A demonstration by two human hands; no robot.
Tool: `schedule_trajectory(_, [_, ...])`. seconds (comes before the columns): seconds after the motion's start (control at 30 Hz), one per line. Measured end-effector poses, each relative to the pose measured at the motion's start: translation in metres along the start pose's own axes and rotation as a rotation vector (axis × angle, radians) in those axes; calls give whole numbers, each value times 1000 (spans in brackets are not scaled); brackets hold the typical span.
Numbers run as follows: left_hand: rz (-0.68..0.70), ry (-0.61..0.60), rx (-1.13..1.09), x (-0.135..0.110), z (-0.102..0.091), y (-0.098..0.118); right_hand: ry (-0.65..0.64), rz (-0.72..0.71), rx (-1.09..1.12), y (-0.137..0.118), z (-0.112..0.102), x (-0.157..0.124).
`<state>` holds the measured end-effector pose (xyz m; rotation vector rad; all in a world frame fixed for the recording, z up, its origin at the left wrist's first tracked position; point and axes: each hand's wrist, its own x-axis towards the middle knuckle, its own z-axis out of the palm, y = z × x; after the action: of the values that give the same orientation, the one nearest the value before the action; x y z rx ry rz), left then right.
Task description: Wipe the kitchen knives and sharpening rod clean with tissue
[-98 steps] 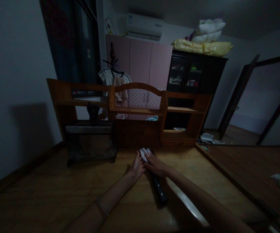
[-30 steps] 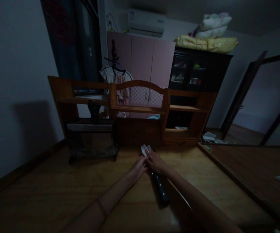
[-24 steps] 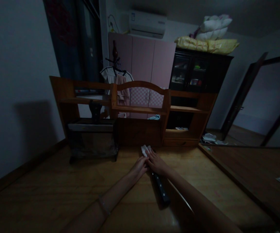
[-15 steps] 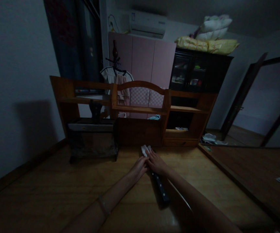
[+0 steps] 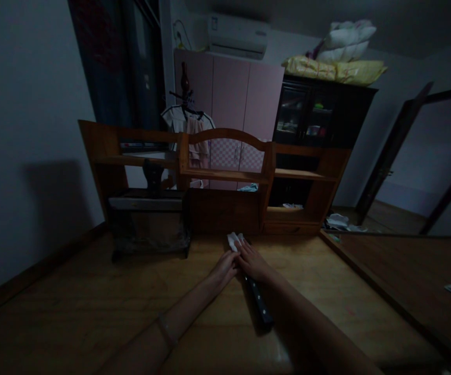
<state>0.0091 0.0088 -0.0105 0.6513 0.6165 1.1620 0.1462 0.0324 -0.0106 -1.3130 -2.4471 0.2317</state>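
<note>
- A knife (image 5: pixel 257 301) lies flat on the wooden desk top (image 5: pixel 92 307), its dark riveted handle pointing back toward the person and the blade end running away under the hands.
- A small white cloth (image 5: pixel 234 241) sits at the far end of the knife, bunched up and poking out just beyond the fingertips; it touches both hands.
- The right hand (image 5: pixel 253 263) lies palm down over the knife where blade and handle meet, fingers stretched forward and close together, pressing on the cloth rather than wrapped around anything.
- The left hand (image 5: pixel 223 269) rests just beside it, touching it, fingers loosely curled with the tips at the near edge of the cloth; the dim light hides whether they pinch it.
- Both forearms reach in from the lower edge of the view, the left one wearing a thin band at the wrist.
- Behind the hands stands a wooden shelf unit (image 5: pixel 225 177) along the back of the desk.
- To its left a dark box-like case (image 5: pixel 147 221) sits on the desk.
- Farther back are a pink wardrobe (image 5: pixel 245 109), a dark glass-fronted cabinet (image 5: pixel 315 120) with bundled bedding (image 5: pixel 335 57) on top, and an air conditioner (image 5: pixel 238 34) high on the wall.
</note>
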Motion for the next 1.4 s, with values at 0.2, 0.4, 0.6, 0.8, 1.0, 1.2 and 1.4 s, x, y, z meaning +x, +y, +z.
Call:
schedule_trajectory(0.2, [19, -33, 18, 4, -5, -4, 46, 15, 50, 0, 1, -8])
schedule_trajectory(0.4, [22, -23, 71, 9, -10, -9, 71, 8, 91, 6, 6, -13])
schedule_trajectory(0.6, [3, -4, 48, 5, -6, -5, 65, -28, 129, 9, 6, -11])
schedule_trajectory(0.8, [-68, -34, -12, 4, -6, -1, -8, -27, 299, 4, -14, -20])
schedule_trajectory(1.0, [-128, 42, -13, 1, -1, 5, -87, 24, 338, -13, -38, -43])
schedule_trajectory(1.2, [-170, 95, 10, 2, 5, 8, -115, 17, 343, -35, -52, -64])
schedule_trajectory(1.4, [-118, 112, -121, 4, 11, 6, -119, -17, 442, -64, -74, -77])
